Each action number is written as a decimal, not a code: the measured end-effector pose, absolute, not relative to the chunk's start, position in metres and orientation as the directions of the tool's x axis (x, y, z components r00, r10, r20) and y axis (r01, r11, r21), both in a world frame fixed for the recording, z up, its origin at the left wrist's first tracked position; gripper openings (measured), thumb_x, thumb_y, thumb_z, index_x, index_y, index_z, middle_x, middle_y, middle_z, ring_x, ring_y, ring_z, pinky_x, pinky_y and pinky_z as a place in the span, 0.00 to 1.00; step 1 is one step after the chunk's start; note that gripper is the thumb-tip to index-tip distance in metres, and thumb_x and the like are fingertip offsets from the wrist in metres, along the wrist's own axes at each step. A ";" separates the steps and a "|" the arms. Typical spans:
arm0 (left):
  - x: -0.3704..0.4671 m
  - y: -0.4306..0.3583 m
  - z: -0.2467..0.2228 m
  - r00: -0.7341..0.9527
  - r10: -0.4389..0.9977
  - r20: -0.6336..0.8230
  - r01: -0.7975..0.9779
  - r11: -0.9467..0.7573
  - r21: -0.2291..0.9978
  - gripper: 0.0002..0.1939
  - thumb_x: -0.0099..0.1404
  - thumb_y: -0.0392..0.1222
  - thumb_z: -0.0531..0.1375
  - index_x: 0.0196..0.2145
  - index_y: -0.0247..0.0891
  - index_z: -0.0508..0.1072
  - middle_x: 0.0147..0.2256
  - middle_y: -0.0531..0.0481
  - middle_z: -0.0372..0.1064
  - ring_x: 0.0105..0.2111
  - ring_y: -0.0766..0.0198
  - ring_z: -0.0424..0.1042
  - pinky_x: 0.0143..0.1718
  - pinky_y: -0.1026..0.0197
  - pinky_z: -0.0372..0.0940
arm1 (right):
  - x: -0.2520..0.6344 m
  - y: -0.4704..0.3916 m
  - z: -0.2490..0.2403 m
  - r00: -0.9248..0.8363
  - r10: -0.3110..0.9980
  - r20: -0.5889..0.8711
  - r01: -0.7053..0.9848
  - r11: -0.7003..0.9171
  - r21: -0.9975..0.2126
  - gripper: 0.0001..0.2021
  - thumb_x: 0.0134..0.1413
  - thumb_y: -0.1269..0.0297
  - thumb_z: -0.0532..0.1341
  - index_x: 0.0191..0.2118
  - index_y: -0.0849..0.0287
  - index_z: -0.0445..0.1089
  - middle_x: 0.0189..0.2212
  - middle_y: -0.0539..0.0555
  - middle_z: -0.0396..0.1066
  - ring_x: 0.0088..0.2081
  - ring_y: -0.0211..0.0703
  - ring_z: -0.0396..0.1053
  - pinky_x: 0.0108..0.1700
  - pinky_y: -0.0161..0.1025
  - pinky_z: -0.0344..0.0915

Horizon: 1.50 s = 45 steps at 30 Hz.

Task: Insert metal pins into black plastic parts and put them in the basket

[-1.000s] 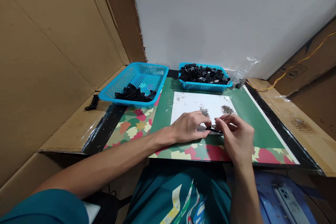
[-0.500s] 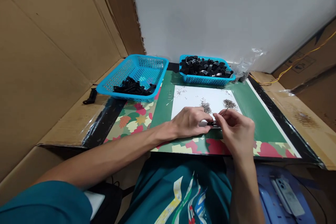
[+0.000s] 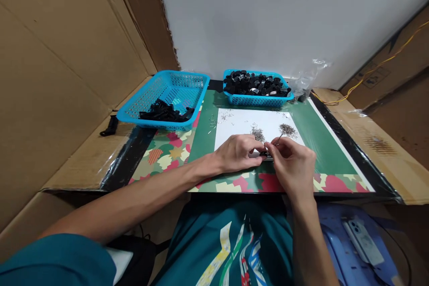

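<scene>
My left hand [image 3: 238, 154] rests on the white sheet's near edge, its thumb and fingers closed on a small black part [image 3: 264, 154]. Right beside it, my right hand [image 3: 295, 161] pinches a thin metal tool [image 3: 278, 139], whose kind I cannot make out. The right fingertips meet the black part, and the contact point is mostly hidden by fingers. Just beyond the hands, a pile of tiny metal pieces [image 3: 257, 133] and a second pile [image 3: 287, 131] lie on the white sheet [image 3: 237, 132].
At the back left stands a blue basket [image 3: 201, 98] with long black parts. Another blue basket [image 3: 258, 100], heaped with black pieces, is at the back right near a clear plastic bag [image 3: 303, 85]. A loose black part [image 3: 110, 126] lies left. Cardboard walls [image 3: 67, 53] flank the table.
The whole view has shifted slightly. My right fingertips have come a little to the left, closer to the left hand, and the thin tool shows more clearly. Both hands keep their hold.
</scene>
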State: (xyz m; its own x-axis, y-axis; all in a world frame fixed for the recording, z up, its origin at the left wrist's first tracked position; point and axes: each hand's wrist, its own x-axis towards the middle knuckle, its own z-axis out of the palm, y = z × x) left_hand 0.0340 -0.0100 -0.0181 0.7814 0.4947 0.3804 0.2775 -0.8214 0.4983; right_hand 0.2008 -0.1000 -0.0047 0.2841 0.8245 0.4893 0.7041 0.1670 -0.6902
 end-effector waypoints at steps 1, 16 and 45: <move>0.034 -0.010 -0.018 0.780 0.492 0.387 0.276 -0.825 0.493 0.07 0.68 0.40 0.64 0.39 0.35 0.83 0.30 0.48 0.73 0.31 0.60 0.72 0.33 0.61 0.62 | 0.201 -0.100 -0.006 0.313 0.822 0.476 0.659 0.172 -0.732 0.12 0.62 0.56 0.68 0.29 0.56 0.74 0.23 0.51 0.76 0.24 0.42 0.74 0.31 0.37 0.67; 0.032 -0.011 -0.004 0.636 0.693 0.340 0.330 -0.642 0.692 0.08 0.77 0.45 0.56 0.49 0.41 0.66 0.31 0.57 0.67 0.27 0.66 0.64 0.33 0.62 0.60 | 0.281 -0.084 -0.020 0.355 0.905 0.234 0.711 -0.098 -0.697 0.16 0.60 0.52 0.59 0.36 0.59 0.78 0.23 0.51 0.71 0.25 0.43 0.64 0.30 0.39 0.56; 0.038 -0.014 -0.005 0.672 0.635 0.380 0.065 -0.563 0.824 0.10 0.72 0.35 0.60 0.47 0.37 0.80 0.43 0.48 0.72 0.35 0.66 0.69 0.38 0.64 0.64 | 0.255 -0.093 -0.013 0.280 0.956 0.092 0.042 0.083 -0.996 0.15 0.54 0.52 0.75 0.36 0.59 0.79 0.24 0.46 0.62 0.27 0.35 0.54 0.30 0.34 0.51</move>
State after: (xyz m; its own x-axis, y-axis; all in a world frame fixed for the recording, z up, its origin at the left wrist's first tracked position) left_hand 0.0377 -0.0136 -0.0051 0.6724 0.6350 0.3804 0.0651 -0.5627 0.8241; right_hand 0.2549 -0.0934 -0.0135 0.2803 0.9555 0.0918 0.0419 0.0834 -0.9956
